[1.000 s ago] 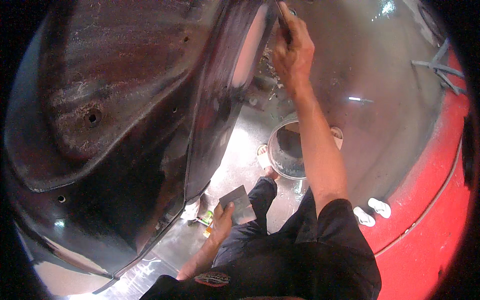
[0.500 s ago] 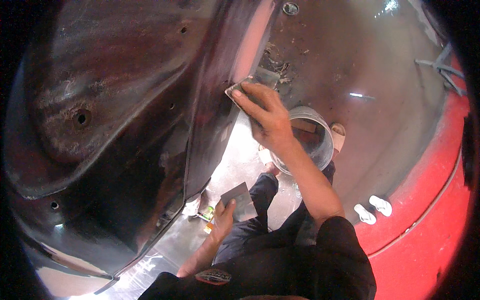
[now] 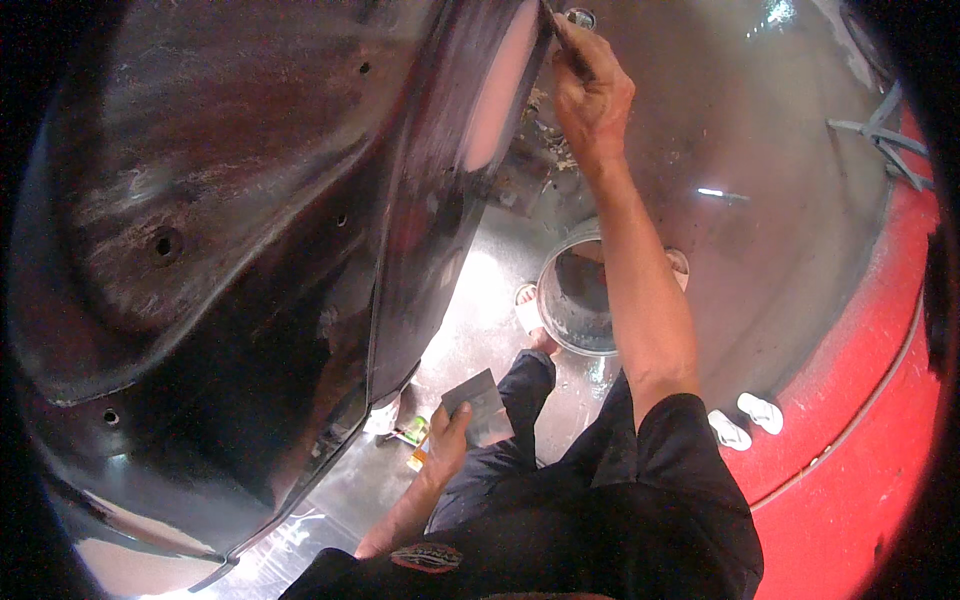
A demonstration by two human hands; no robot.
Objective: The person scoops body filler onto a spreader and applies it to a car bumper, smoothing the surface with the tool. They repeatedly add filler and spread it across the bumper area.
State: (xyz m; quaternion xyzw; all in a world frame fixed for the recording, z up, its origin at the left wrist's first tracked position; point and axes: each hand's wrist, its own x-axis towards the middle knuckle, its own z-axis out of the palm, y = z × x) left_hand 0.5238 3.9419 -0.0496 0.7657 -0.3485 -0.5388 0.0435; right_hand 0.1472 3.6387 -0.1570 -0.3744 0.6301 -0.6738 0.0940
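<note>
My right hand [image 3: 597,95] reaches to the far end of a dark vehicle panel [image 3: 300,250], at its right edge. Its fingers are closed around a thin, flat dark piece, mostly hidden by the hand. Just left of it, a smooth pink strip of filler [image 3: 502,90] runs along the panel's edge. Lower down, my left hand [image 3: 447,440] holds a flat grey rectangular sheet [image 3: 480,408] over my leg, thumb on its face. That sheet is apart from the panel.
A round bucket [image 3: 575,300] stands on the floor between my feet. Beyond my right hand sits a small round tin [image 3: 580,17]. White flip-flops [image 3: 762,412] lie by a red curved body part [image 3: 850,470] at right. Under the panel's near edge is a green-labelled container [image 3: 412,430].
My right hand has moved up and away along the panel edge, past the pink strip, with its flat piece. My left hand and the grey sheet have hardly moved.
</note>
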